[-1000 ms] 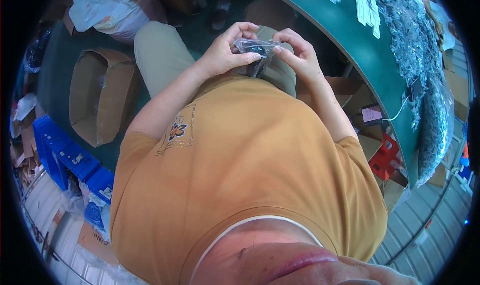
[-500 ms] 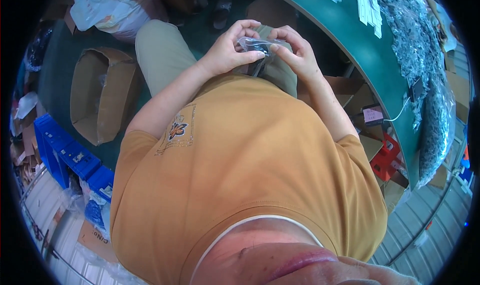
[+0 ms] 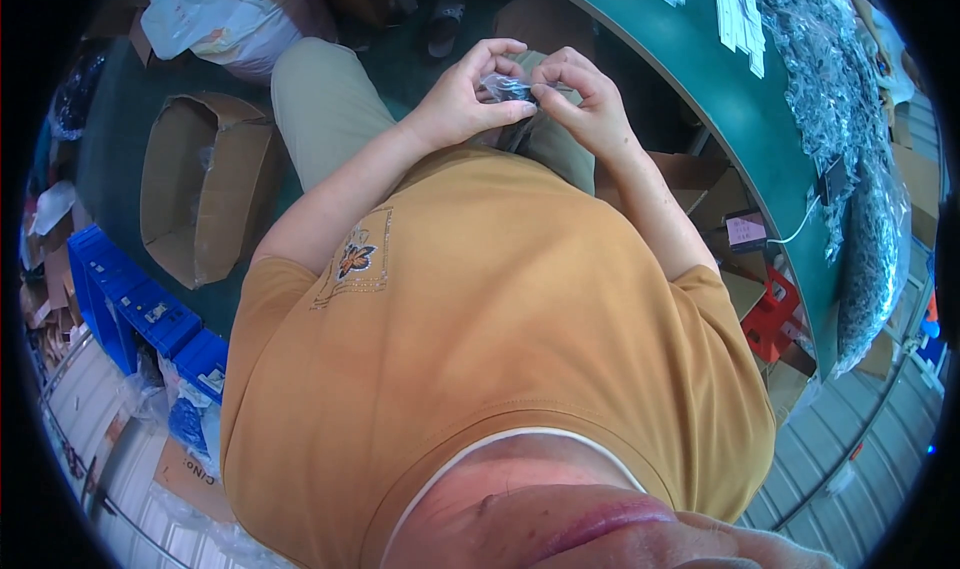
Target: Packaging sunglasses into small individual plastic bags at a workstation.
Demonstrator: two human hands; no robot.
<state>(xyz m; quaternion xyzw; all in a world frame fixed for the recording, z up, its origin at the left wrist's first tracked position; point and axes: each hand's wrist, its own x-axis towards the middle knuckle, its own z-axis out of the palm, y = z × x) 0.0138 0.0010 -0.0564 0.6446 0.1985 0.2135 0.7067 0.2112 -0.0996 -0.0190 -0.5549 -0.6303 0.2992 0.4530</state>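
Note:
A small clear plastic bag (image 3: 507,87) with something dark inside is held between my two hands, above my lap. My left hand (image 3: 470,94) curls round one side of it, thumb beneath and fingers above. On the other side my right hand (image 3: 585,97) pinches the bag's edge between thumb and forefinger. What the dark content is, I cannot make out; fingers and shiny plastic partly cover it.
To the right curves a green table (image 3: 690,79) with a heap of clear-bagged items (image 3: 820,99) and white strips (image 3: 737,19). An open cardboard box (image 3: 180,189) stands on the floor at left, near blue bins (image 3: 150,314) and a white plastic bag (image 3: 225,19). A red object (image 3: 770,314) lies under the table.
The bag's clear edge, stretched between both hands before, is now gathered down closer round the dark content. My right hand has moved slightly left, toward my left thumb.

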